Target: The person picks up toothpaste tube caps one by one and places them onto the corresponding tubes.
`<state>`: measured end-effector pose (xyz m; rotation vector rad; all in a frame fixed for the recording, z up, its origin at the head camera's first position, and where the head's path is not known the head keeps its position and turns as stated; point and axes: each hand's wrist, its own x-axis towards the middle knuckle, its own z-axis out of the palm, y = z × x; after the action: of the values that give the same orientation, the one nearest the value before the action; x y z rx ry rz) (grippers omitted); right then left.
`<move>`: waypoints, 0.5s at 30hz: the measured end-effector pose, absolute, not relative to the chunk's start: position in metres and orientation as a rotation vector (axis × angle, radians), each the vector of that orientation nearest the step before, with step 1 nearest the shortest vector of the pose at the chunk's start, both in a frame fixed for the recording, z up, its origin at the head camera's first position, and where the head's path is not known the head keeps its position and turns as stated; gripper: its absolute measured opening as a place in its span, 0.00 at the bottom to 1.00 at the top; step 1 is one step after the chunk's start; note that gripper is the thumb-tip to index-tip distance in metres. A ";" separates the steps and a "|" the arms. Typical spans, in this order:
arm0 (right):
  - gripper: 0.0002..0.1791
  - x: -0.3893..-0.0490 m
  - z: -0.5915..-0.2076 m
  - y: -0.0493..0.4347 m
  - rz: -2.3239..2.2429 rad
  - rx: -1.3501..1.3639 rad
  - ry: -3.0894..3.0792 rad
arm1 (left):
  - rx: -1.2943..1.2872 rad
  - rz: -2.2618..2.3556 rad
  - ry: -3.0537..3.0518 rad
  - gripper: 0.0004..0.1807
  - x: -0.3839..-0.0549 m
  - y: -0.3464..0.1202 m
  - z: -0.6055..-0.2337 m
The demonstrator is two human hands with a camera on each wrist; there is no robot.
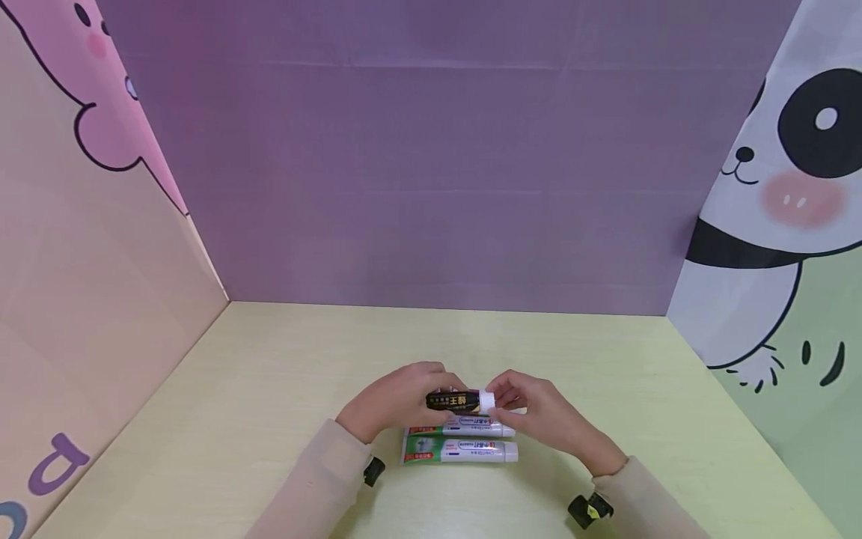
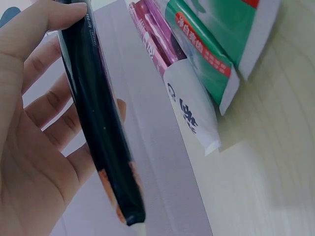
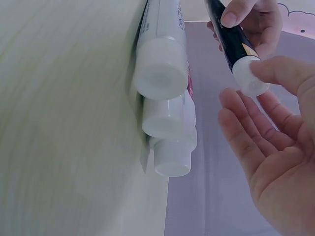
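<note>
My left hand (image 1: pixel 412 397) holds a black toothpaste tube (image 1: pixel 453 402) with a white cap, thumb on one side and fingers on the other. In the left wrist view the dark tube (image 2: pixel 101 105) slants down across the open palm side. At the cap (image 3: pixel 248 76) is my right hand (image 1: pixel 535 408), its thumb and a finger pinching it from either side; the other fingers extend loosely below. Just under the raised tube lie green-and-white toothpaste tubes, the nearest tube (image 1: pixel 465 451) fully in sight. A pink-and-white tube (image 2: pixel 189 105) lies behind them, mostly hidden in the head view.
The tubes lie side by side on a pale wooden table (image 1: pixel 303 359), caps toward the right. A purple wall (image 1: pixel 431 165) stands at the back. Side panels carry cartoon figures, a pink one at left and a panda (image 1: pixel 754 292) at right.
</note>
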<state>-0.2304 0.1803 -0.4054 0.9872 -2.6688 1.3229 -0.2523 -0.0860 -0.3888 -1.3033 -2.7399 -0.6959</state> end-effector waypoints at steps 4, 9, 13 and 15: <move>0.10 -0.229 -0.403 0.180 1.359 0.941 -2.715 | -1.321 -0.693 -2.698 0.18 -0.253 -0.087 -0.388; 0.12 -0.229 -0.406 0.179 1.318 0.930 -2.750 | -1.329 -0.690 -2.688 0.18 -0.253 -0.087 -0.387; 0.21 -0.232 -0.408 0.177 1.234 0.896 -2.789 | -1.326 -0.702 -2.700 0.19 -0.252 -0.086 -0.387; 0.25 -0.232 -0.410 0.176 1.228 0.862 -2.817 | -1.323 -0.709 -2.702 0.19 -0.252 -0.085 -0.387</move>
<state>-0.2324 0.1760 -0.4095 0.8615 -2.8166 1.2281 -0.2516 -0.0854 -0.3869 -1.3226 -2.7024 -0.7089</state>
